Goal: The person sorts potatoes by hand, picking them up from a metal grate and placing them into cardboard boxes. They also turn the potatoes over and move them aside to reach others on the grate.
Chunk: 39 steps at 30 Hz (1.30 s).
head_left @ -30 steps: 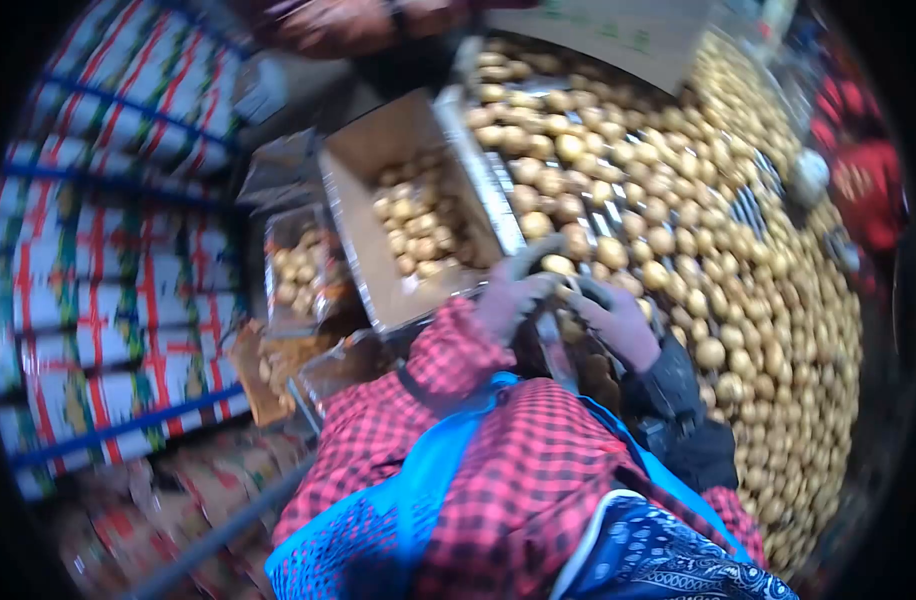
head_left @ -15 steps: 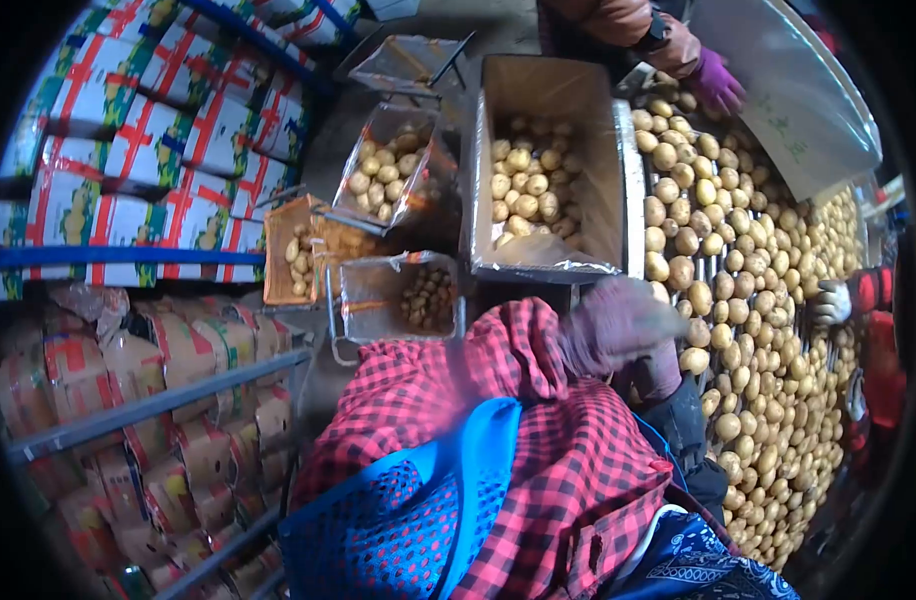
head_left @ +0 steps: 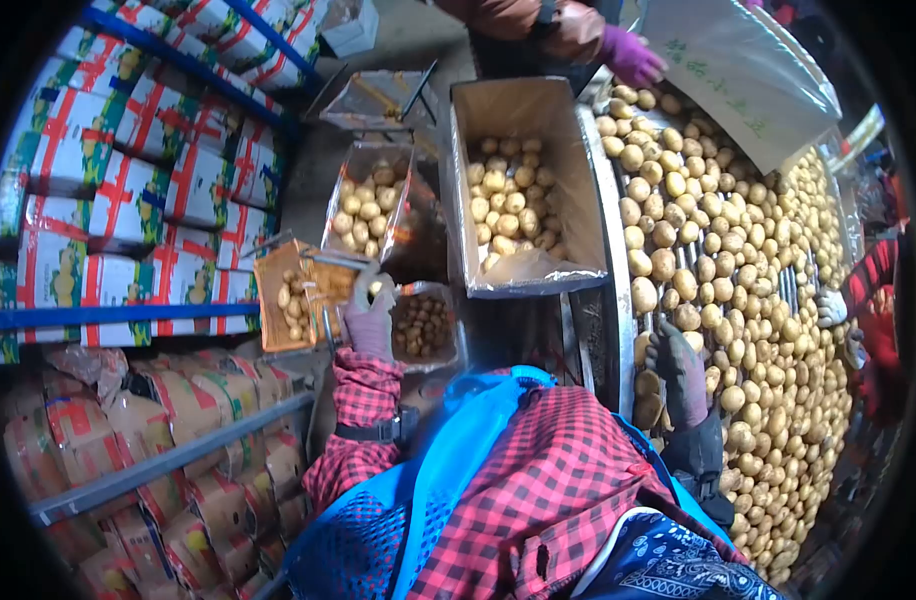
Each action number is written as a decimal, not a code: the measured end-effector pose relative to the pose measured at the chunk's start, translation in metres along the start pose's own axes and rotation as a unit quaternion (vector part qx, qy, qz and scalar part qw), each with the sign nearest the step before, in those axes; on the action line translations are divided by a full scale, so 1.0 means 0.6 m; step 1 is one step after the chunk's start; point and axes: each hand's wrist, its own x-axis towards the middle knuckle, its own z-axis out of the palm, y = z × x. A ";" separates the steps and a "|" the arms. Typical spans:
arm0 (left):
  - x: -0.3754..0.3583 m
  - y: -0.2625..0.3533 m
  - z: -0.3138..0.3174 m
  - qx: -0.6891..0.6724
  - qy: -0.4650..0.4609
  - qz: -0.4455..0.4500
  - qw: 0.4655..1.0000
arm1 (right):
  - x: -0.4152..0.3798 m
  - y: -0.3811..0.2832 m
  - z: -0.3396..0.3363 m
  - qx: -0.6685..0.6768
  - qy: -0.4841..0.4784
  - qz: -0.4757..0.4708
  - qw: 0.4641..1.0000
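Observation:
My left hand (head_left: pixel 369 328), in a greyish-purple glove, reaches over the small bins on the left. Its fingers are closed around a pale potato (head_left: pixel 375 288). Below and beside it stands a lined bin of small potatoes (head_left: pixel 421 330), next to an orange-lined bin (head_left: pixel 270 275). My right hand (head_left: pixel 680 375), also gloved, is over the near edge of the roller conveyor (head_left: pixel 623 330), with its fingers apart beside the loose potatoes (head_left: pixel 743 345). Whether those fingers touch any potato is hard to see.
A lined carton (head_left: pixel 583 190) with potatoes stands ahead, beside another potato bin (head_left: pixel 363 205). A co-worker's purple glove (head_left: pixel 633 57) is by a white sheet (head_left: pixel 738 85). Another person's gloved hand (head_left: pixel 830 307) is across the conveyor. Stacked boxes (head_left: pixel 128 215) and brown bags (head_left: pixel 168 440) line the left.
My left hand has swung from the conveyor edge left to the small bins, and a potato now shows in it. My right hand, partly covered before, is visible over the conveyor. The view has shifted.

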 end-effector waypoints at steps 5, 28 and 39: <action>0.087 0.075 0.089 -0.097 -0.054 -0.234 0.966 | -0.033 0.020 -0.007 0.076 0.004 -0.004 0.997; -0.226 -0.028 0.771 0.372 -0.593 0.460 0.546 | -0.048 -0.017 -0.218 -0.591 0.312 -0.118 0.734; -0.103 0.002 0.965 0.560 -0.501 0.392 0.530 | 0.226 -0.164 -0.252 -0.587 0.373 -0.052 0.717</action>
